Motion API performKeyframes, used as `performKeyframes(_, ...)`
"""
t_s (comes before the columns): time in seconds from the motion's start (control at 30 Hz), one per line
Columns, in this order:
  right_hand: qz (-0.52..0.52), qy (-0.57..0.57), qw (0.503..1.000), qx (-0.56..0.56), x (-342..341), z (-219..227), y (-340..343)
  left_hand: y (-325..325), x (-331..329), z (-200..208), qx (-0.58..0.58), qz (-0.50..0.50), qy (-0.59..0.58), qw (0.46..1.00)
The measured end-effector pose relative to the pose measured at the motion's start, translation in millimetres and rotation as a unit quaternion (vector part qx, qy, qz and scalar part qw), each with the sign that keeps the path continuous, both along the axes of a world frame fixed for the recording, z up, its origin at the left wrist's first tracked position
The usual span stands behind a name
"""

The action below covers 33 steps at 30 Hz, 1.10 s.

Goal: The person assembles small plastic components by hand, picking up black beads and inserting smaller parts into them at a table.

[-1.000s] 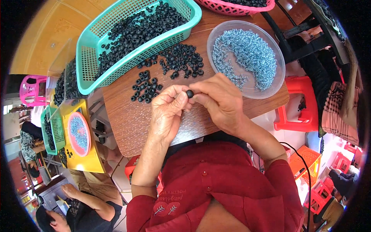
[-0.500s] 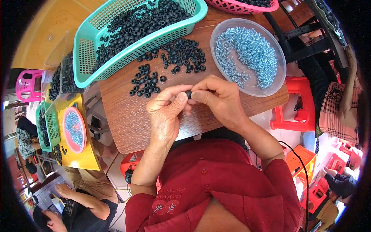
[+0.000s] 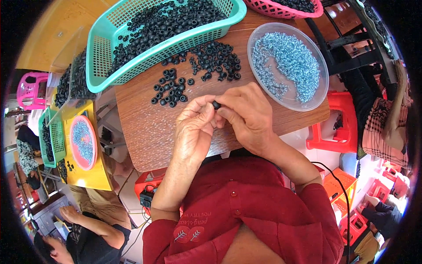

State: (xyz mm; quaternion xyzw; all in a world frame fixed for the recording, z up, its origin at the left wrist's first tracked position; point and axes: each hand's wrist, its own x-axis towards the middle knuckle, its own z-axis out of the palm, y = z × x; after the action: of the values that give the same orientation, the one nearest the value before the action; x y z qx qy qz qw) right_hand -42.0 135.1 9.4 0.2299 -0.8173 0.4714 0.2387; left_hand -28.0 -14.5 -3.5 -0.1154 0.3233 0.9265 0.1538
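Note:
Between my two hands, above the near half of the brown table (image 3: 140, 147), is a small round black piece (image 3: 216, 105). My left hand (image 3: 193, 123) pinches it from the left with thumb and fingertips. From the right, the curled fingers and thumb of my right hand (image 3: 250, 115) close on the same piece. Beyond my hands lie a small group of black hollow pieces (image 3: 169, 89) and a wider heap of black pieces (image 3: 215, 61). A round clear tray (image 3: 251, 61) to the right holds many tiny shiny light-blue parts (image 3: 292, 57).
A teal basket (image 3: 176, 43) full of black pieces stands at the far left, and a pink basket (image 3: 285, 10) at the far right. A red stool (image 3: 334, 136) is right of the table. At the left, a person (image 3: 94, 229) sits by a yellow table (image 3: 94, 176).
The view has shifted slightly, so the table things sit a little higher and further right. My hands still hold the black piece, now more exposed between the fingertips.

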Motion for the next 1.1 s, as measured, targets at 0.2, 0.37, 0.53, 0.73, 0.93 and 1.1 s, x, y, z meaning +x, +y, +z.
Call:
performKeyframes(0.2,-0.004,0.006,1.000,0.030,2,-1,-4,4,4,6,-0.060,0.016,0.020,0.998)
performKeyframes(0.37,-0.004,-0.035,0.999,-0.020,4,-3,-2,-1,5,0,-0.038,0.015,0.007,0.999)
performKeyframes(0.53,0.003,-0.002,1.000,0.016,4,-4,-3,-2,4,-3,-0.026,0.010,-0.002,1.000)
performKeyframes(0.73,-0.002,0.000,0.999,0.039,3,-3,-3,2,4,-5,-0.052,0.028,-0.005,0.998)
performKeyframes(0.93,0.000,0.013,0.999,0.042,3,-4,-4,-1,4,-2,-0.077,0.027,-0.001,0.997)
performKeyframes(1.1,0.000,0.034,0.998,0.047,5,-11,-7,-5,7,-3,-0.092,0.020,-0.002,0.996)
